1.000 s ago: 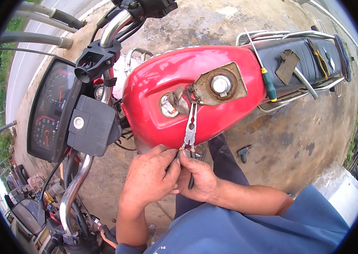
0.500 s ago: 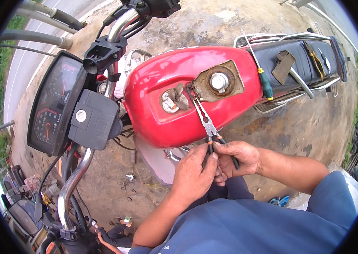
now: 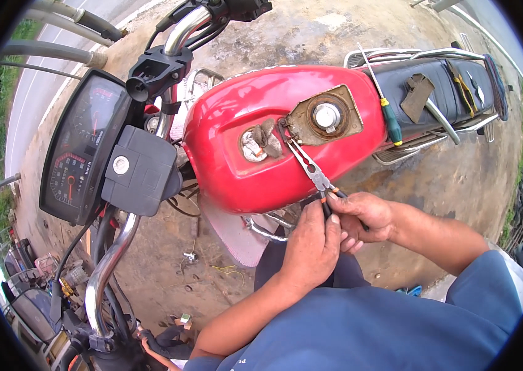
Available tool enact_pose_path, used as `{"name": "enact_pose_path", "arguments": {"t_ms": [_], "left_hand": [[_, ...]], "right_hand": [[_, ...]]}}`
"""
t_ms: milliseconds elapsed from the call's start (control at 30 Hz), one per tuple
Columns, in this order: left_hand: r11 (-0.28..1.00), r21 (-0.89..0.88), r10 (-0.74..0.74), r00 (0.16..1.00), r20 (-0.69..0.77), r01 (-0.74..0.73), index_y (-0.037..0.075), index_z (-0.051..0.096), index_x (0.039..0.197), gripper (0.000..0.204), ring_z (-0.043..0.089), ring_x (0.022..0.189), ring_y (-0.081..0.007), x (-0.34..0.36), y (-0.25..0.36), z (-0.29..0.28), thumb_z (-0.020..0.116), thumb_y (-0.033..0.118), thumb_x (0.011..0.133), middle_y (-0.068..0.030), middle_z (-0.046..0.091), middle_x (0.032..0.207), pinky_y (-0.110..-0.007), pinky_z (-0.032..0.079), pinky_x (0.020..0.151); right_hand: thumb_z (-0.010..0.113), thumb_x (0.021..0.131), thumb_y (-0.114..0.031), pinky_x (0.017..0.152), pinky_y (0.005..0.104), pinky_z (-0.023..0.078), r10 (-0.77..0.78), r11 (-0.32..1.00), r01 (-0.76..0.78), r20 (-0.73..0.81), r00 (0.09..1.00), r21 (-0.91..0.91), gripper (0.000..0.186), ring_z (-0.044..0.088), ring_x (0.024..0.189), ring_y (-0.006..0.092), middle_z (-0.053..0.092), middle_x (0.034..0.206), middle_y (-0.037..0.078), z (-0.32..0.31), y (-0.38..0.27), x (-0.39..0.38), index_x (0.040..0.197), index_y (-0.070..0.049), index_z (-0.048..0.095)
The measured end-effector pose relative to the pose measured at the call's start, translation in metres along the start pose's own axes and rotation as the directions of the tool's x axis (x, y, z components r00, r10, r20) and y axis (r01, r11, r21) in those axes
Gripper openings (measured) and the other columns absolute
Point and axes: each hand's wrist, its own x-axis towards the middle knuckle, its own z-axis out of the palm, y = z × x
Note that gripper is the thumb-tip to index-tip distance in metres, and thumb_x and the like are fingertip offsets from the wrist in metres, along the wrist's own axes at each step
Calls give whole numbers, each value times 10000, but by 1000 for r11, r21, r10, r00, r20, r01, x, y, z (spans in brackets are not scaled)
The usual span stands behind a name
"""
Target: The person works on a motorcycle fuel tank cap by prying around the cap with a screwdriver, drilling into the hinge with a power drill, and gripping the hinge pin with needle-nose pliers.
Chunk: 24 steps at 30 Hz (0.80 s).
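Observation:
Long-nose pliers with black and orange handles reach across the red fuel tank. Their jaw tips lie at the hinge end of a brown, rusty plate around the tank's filler. I cannot tell exactly what the tips grip. My left hand is closed around one handle, and my right hand has its fingers wrapped on the other. Inside the plate's ring sits a silver round piece. Left of the plate, a greyish rag and some white material fill a round recess in the tank.
A green-handled screwdriver leans where tank meets black seat. On the seat lie a brown scrap and yellow-handled pliers. Handlebar and instrument cluster stand at left. Small parts lie on the ground.
Both hands and the pliers' handles have shifted a little to the right, still gripping. The jaw tips stay by the plate's hinge end. The whole view has shifted slightly.

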Motion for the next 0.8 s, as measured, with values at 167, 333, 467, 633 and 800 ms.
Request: {"name": "enact_pose_path", "arguments": {"t_ms": [167,333,467,633,800], "left_hand": [[992,22,-129,981,145,127,-40,523,1259,328,640,1007,-489,4,9,-19,532,201,1035,-292,632,1096,-548,511,859],[951,308,-70,986,149,21,3,601,1213,282,661,952,-470,-5,26,-83,550,185,1003,-254,668,1029,-526,524,817],[867,498,-112,977,183,5,0,628,1162,263,658,936,-465,0,31,-105,568,174,974,-248,669,978,-511,523,796],[937,348,-15,997,80,-14,0,610,1188,245,662,924,-461,-5,10,-56,543,148,1005,-251,667,994,-512,526,794],[999,-10,51,992,-118,-52,-22,530,1209,262,659,916,-426,8,7,26,531,173,1034,-229,648,955,-492,507,818]], "right_hand": [[457,1044,-615,712,396,503,-51,999,50,94,994,14,581,615,794,256,632,868,89,-1,-5,-3,1004,-66,644],[506,1050,-537,786,437,526,-405,853,342,86,910,394,464,686,871,277,712,972,102,45,49,66,1142,-104,650],[517,1042,-548,726,402,483,-489,785,411,57,870,463,454,654,837,259,691,956,98,64,51,90,1113,-116,633],[503,1023,-625,561,300,344,-322,918,312,0,947,244,537,460,668,184,549,806,63,31,45,54,982,-100,608],[483,1005,-685,514,272,328,103,987,-106,-28,994,-124,623,463,666,159,509,774,45,-14,-27,-20,939,-84,633]]}}
